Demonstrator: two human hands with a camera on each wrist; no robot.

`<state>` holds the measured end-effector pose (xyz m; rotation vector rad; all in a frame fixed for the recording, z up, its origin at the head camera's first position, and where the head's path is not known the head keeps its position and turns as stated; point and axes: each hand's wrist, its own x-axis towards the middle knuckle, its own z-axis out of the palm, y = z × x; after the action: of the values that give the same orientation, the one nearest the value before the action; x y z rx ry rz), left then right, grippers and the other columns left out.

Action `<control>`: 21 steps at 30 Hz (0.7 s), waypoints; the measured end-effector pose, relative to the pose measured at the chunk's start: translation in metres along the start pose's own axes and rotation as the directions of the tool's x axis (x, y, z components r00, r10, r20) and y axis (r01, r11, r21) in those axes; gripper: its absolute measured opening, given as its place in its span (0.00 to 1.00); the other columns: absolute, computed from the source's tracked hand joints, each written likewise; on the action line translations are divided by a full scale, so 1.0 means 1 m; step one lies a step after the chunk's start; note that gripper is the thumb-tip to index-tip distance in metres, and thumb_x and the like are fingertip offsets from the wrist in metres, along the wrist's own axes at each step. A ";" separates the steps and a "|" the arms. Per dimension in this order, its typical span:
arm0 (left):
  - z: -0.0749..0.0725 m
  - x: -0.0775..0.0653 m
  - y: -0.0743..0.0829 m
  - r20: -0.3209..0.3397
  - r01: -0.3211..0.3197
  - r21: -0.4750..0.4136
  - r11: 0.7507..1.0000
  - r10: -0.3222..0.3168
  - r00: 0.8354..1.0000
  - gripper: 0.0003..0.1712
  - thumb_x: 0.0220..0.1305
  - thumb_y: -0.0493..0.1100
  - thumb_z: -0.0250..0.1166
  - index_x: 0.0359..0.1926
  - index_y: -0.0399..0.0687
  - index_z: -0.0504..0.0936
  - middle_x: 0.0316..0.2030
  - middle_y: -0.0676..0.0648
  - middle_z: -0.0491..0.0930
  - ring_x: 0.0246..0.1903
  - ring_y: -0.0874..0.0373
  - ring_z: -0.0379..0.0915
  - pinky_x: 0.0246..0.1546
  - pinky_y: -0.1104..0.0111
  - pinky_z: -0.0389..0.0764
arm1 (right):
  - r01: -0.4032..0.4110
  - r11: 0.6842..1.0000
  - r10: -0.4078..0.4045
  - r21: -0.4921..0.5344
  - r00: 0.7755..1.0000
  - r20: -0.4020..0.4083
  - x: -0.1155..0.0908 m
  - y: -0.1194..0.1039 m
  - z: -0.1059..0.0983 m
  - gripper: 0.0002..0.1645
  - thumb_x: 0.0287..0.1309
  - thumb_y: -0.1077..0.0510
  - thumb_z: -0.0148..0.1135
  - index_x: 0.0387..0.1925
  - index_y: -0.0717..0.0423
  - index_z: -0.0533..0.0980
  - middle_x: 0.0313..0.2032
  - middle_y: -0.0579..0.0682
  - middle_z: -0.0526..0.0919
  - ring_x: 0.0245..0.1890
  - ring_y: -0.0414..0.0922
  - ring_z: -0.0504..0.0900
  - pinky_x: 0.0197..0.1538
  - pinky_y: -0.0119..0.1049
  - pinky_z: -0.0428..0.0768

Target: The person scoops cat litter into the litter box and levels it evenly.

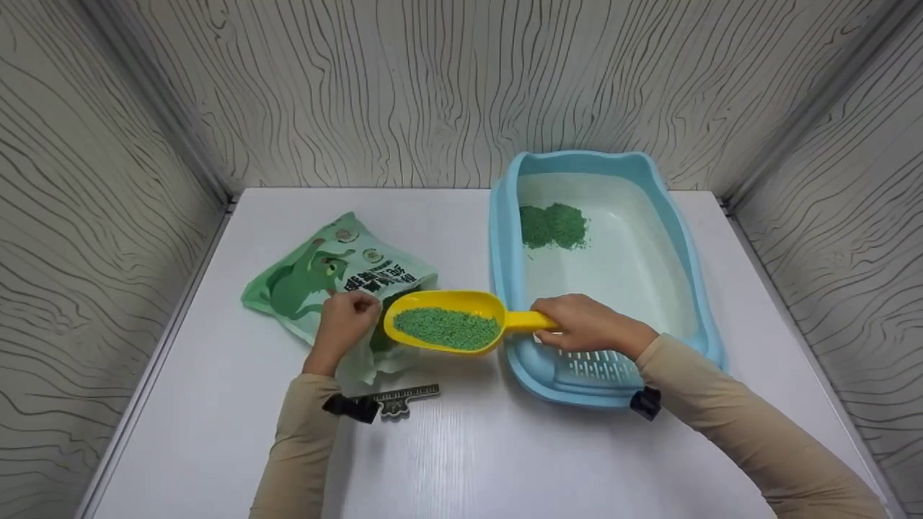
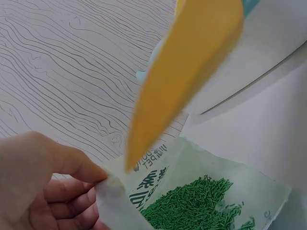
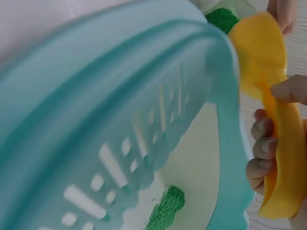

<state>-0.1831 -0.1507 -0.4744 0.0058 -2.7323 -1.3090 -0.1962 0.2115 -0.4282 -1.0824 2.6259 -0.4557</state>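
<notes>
My right hand (image 1: pixel 588 322) grips the handle of a yellow scoop (image 1: pixel 497 301), its fingers curled round it in the right wrist view. Green pellets (image 1: pixel 447 328) fill the scoop's bowl, which hangs beside the mouth of a pale green bag (image 1: pixel 389 263) with a cat printed on it. My left hand (image 1: pixel 346 323) pinches the bag's edge between thumb and fingers, plain in the left wrist view. More green pellets (image 2: pixel 192 203) lie inside the opened bag. Right of the scoop, a blue litter box (image 1: pixel 505 238) holds two merged heaps of green pellets (image 1: pixel 566 225) at its far left.
A dark ruler-like clip (image 1: pixel 407 393) lies on the white table (image 1: pixel 461 468) near the left wrist. The litter box has a slotted step (image 1: pixel 602 367) at its near end. Wood-patterned walls (image 1: pixel 433 86) enclose the table at the back and sides.
</notes>
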 end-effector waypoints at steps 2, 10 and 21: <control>0.000 0.000 0.000 -0.002 0.003 0.005 1.000 -0.003 1.000 0.08 0.57 0.35 0.62 0.32 0.34 0.86 0.28 0.37 0.85 0.22 0.59 0.71 0.29 0.70 0.72 | -0.016 1.000 0.016 0.004 0.999 -0.028 0.001 0.004 -0.004 0.10 0.56 0.56 0.60 0.39 0.57 0.77 0.26 0.47 0.78 0.25 0.37 0.69 0.32 0.28 0.69; 0.002 0.001 -0.001 -0.013 0.000 0.017 1.000 0.000 1.000 0.08 0.55 0.35 0.62 0.31 0.34 0.86 0.27 0.37 0.85 0.23 0.59 0.71 0.30 0.70 0.73 | -0.048 0.998 0.042 -0.052 0.994 -0.103 0.002 0.022 -0.022 0.10 0.52 0.56 0.65 0.34 0.57 0.79 0.24 0.48 0.80 0.23 0.38 0.69 0.32 0.29 0.71; 0.002 0.000 -0.001 -0.008 -0.014 0.015 1.000 0.015 1.000 0.09 0.56 0.34 0.59 0.29 0.34 0.85 0.24 0.39 0.83 0.21 0.60 0.67 0.28 0.70 0.70 | -0.084 0.993 0.065 -0.080 0.974 -0.216 -0.004 0.047 -0.034 0.09 0.50 0.56 0.67 0.32 0.58 0.80 0.24 0.49 0.81 0.23 0.39 0.69 0.32 0.31 0.71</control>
<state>-0.1838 -0.1501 -0.4765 -0.0072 -2.7298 -1.2821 -0.2357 0.2522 -0.4143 -1.0061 2.8888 -0.4664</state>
